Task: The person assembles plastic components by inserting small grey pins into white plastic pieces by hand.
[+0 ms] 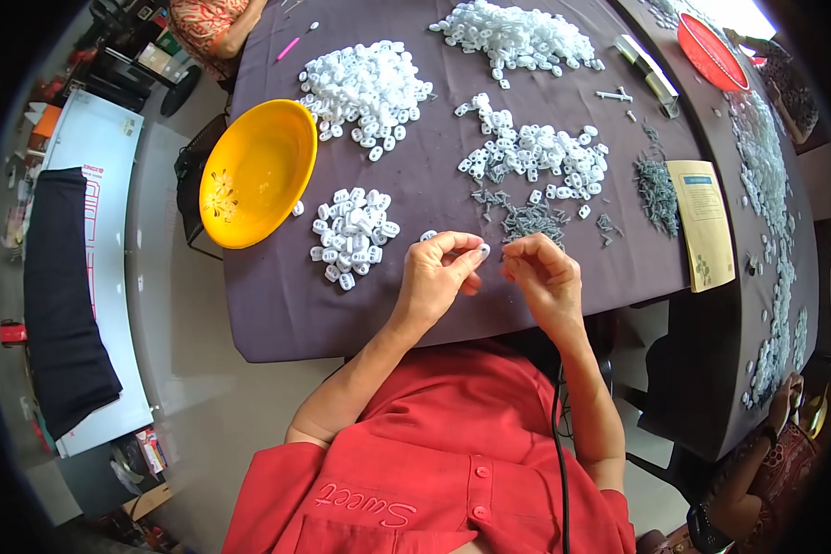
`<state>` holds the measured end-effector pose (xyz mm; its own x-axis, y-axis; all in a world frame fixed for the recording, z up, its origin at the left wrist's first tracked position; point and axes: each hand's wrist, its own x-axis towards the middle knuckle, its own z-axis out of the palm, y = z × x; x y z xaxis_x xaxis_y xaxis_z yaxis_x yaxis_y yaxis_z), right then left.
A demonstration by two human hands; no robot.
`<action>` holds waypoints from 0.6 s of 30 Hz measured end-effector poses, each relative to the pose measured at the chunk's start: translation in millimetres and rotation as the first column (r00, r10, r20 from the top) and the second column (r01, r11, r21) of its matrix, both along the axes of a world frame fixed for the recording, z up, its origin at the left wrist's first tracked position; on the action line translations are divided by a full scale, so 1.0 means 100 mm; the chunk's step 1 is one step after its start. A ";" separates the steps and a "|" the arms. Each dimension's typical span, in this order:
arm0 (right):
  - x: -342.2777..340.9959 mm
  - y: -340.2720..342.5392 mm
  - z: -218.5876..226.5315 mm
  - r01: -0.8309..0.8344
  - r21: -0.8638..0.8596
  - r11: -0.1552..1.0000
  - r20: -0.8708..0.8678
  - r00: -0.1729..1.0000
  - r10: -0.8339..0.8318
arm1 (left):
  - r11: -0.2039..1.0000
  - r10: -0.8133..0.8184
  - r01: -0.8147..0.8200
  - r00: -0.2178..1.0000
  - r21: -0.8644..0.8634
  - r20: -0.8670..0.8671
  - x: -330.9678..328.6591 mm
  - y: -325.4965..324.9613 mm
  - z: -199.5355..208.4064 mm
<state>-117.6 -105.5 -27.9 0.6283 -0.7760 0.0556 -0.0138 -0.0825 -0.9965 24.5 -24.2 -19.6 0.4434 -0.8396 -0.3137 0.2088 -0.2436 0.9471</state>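
Note:
My left hand (434,277) pinches a small white oval plastic piece (484,250) between thumb and fingertips, above the table's near edge. Close beside it, my right hand (549,282) has its thumb and fingers pressed together; whatever they hold is too small to make out. Just beyond my fingers lies a heap of small grey screw-like pieces (534,222). Behind that heap spreads a loose pile of white oval pieces with two dark holes (549,152). Left of my left hand is a smaller pile of similar white pieces (351,231).
A yellow bowl (263,175) overhangs the table's left edge. Large white piles (365,88) lie farther back. At right are more grey pieces (656,194), a yellow booklet (706,222) and a red basket (711,51). Other people sit at the far left and right.

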 end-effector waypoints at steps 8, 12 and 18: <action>-0.12 -0.14 0.07 0.073 -0.402 0.913 -0.089 0.989 -0.118 | 0.985 -0.106 0.168 0.719 -0.024 0.687 -0.02 -0.07 -0.17; -0.23 -0.27 0.08 0.107 -0.534 0.839 -0.094 0.978 -0.184 | 0.990 -0.047 0.133 0.581 -0.038 0.812 -0.01 -0.22 -0.06; -0.35 -0.42 -0.03 0.232 -0.519 0.823 -0.069 0.948 -0.310 | 0.978 0.040 0.157 0.495 -0.134 0.868 -0.01 -0.83 -0.16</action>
